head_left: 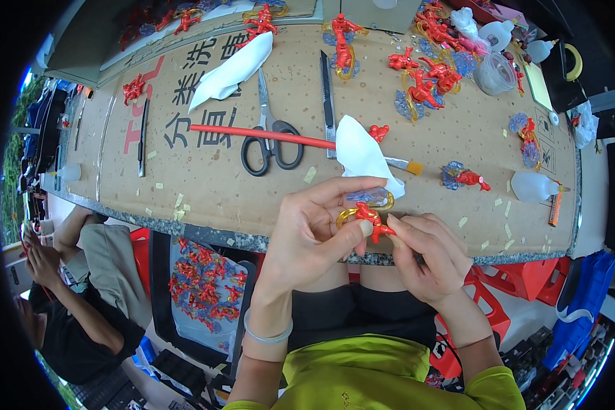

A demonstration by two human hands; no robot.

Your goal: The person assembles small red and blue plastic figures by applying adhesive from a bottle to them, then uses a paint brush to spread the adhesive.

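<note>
Near the table's front edge I hold a small red toy figurine (pixel 367 217) with a yellow ring and a clear bluish base. My left hand (pixel 311 232) is closed around its base and ring, thumb against the red body. The thumb and forefinger of my right hand (pixel 430 254) pinch a red end of it; the fingertips partly hide that end. Just beyond lie a white cloth (pixel 362 158) and a paintbrush with a red handle (pixel 273 136), its shaft running under the cloth. Black-handled scissors (pixel 270 137) rest to the left of the cloth.
A box cutter (pixel 328 102) and another white cloth (pixel 236 72) lie farther back. Several similar figurines (pixel 427 85) are at the back right, near a plastic tub (pixel 495 74). A squeeze bottle (pixel 534 186) lies right. A figurine-filled tray (pixel 208 287) is below left, beside a seated person (pixel 82 307).
</note>
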